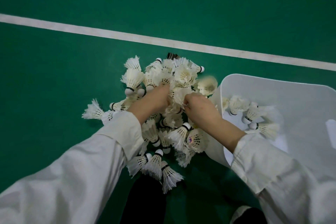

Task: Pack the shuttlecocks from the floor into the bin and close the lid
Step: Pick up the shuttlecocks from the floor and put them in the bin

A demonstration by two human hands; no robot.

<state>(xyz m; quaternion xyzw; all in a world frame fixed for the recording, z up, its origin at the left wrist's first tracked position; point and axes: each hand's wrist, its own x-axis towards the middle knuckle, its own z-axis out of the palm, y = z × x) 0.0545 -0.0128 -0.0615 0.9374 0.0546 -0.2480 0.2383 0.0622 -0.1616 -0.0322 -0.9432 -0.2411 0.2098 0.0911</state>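
A pile of white feather shuttlecocks (183,76) lies on the green court floor at the centre. My left hand (154,99) is buried in the pile, fingers curled around a clump of shuttlecocks. My right hand (201,107) is closed on shuttlecocks at the pile's right side, close to the bin. One blurred shuttlecock (207,83) sits at the bin's left edge. The white plastic bin (307,100) stands open on the right with several shuttlecocks (254,114) inside it. No lid is visible.
A white court line (127,35) crosses the green floor beyond the pile. My dark trouser leg (145,202) and a shoe (249,214) are at the bottom edge. White sleeves cover both forearms.
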